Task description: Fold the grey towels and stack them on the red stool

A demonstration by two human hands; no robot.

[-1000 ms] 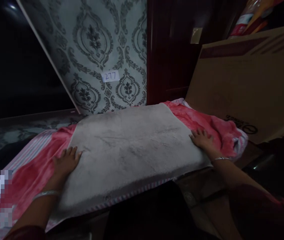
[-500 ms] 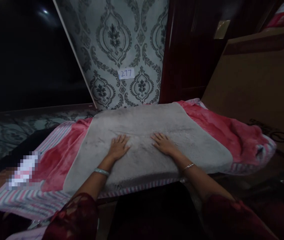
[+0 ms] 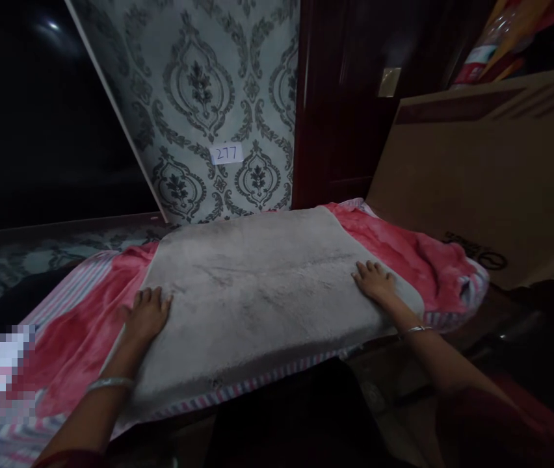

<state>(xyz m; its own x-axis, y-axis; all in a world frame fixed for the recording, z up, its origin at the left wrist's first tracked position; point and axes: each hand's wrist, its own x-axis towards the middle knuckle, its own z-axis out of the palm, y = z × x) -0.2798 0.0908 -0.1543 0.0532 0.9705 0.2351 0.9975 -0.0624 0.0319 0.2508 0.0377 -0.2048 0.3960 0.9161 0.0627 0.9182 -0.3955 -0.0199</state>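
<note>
A grey plush cloth (image 3: 257, 286) lies nearly flat across the surface before me, with a few creases and darker patches. My left hand (image 3: 147, 315) rests palm down on its left edge, fingers apart. Near the right edge, my right hand (image 3: 374, 281) lies on the cloth with its fingers spread. Red plush fabric (image 3: 82, 325) shows rumpled past the left edge, and more of it shows past the right. Beneath everything is a striped cloth (image 3: 257, 377), visible along the front edge and at both ends.
A large cardboard sheet or box (image 3: 482, 175) stands at the right, with a bottle (image 3: 482, 58) behind its top edge. A dark screen (image 3: 47, 117) is at the left. Patterned wallpaper (image 3: 199, 84) bears a label (image 3: 227, 153) reading 277, beside a dark red door (image 3: 340, 97).
My hands have moved apart from the middle of the grey cloth, the left to its left edge and the right towards its right edge. The camera view has shifted somewhat to the right.
</note>
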